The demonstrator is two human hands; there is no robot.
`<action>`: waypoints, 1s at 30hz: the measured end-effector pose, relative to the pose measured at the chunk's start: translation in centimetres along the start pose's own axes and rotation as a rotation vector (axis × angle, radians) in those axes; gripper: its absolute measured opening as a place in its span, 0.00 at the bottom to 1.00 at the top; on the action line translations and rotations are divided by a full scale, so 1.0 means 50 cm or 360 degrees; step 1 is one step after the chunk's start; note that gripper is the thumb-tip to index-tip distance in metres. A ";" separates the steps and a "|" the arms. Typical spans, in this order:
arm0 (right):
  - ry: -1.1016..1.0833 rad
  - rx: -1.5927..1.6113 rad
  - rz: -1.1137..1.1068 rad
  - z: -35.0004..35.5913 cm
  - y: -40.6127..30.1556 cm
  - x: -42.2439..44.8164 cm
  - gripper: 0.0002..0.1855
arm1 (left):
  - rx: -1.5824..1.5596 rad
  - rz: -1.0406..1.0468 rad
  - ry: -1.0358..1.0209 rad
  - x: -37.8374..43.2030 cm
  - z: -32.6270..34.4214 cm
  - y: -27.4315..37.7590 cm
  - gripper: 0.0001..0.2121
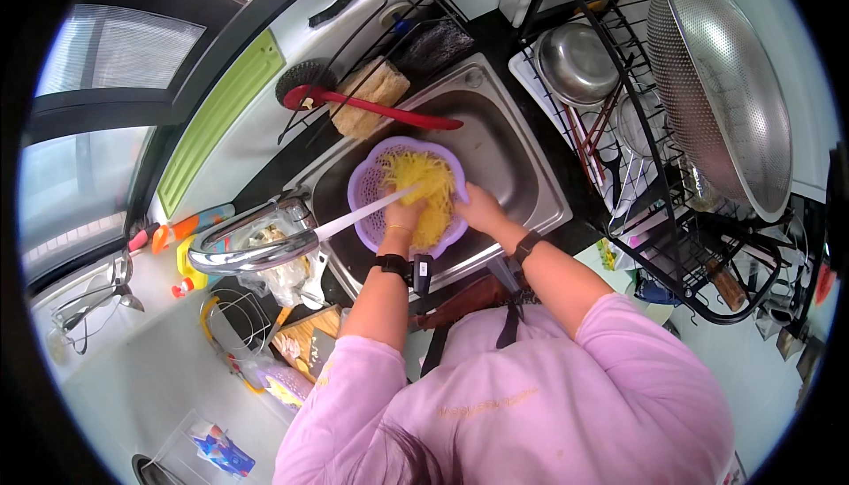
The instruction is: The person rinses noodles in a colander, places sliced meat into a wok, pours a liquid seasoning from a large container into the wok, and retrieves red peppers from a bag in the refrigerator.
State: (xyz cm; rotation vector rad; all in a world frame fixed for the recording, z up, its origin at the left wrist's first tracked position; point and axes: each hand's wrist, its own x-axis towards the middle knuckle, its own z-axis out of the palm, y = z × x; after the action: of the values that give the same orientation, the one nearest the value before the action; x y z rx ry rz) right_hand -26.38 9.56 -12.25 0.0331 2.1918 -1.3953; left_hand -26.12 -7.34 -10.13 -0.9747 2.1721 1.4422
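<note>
A purple plastic colander [361, 186] with a scalloped rim is in the stainless steel sink [494, 143]. Yellow vegetable shreds [434, 216] fill much of it. My left hand [404, 212] reaches inside among the shreds, its fingers partly hidden by them. At the colander's right rim, my right hand [483, 208] grips the edge. From the chrome faucet [252, 253], a stream of water [365, 212] runs over my left hand and onto the shreds.
A red long-handled utensil [391, 112] and a loofah sponge [368, 97] lie by the black wire rack behind the sink. At right, a dish rack [637, 87] holds a large perforated metal bowl [723, 94]. A wooden cutting board [325, 322] and plastic bag [282, 273] sit left.
</note>
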 end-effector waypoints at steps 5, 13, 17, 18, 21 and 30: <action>0.0082 0.0145 -0.0075 0.006 0.041 0.020 0.17 | 0.0597 0.0793 -0.0017 -0.008 -0.028 0.026 0.25; -0.0096 0.0225 0.0079 -0.014 0.032 0.008 0.16 | 0.0632 0.0700 0.0106 0.012 -0.045 0.049 0.09; -0.0081 0.0364 -0.0070 -0.019 0.035 0.007 0.16 | 0.0057 0.0618 0.0070 -0.008 -0.018 0.075 0.08; -0.0069 0.0385 -0.0141 -0.022 0.023 0.008 0.16 | -0.0059 0.0549 0.0077 -0.008 -0.015 0.076 0.08; -0.0171 -0.0084 -0.0083 -0.041 -0.007 0.033 0.18 | -0.0407 0.0338 0.0087 -0.009 -0.010 0.068 0.07; -0.0044 -0.0549 0.0082 -0.053 -0.023 0.040 0.21 | 0.0530 0.0227 0.0726 -0.055 -0.039 0.023 0.14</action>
State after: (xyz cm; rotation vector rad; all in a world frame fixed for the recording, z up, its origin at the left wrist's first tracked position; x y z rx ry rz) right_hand -29.54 10.76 -11.34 -0.0541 2.3604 -0.9690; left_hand -24.85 -7.85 -6.82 -1.1226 2.7429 0.9233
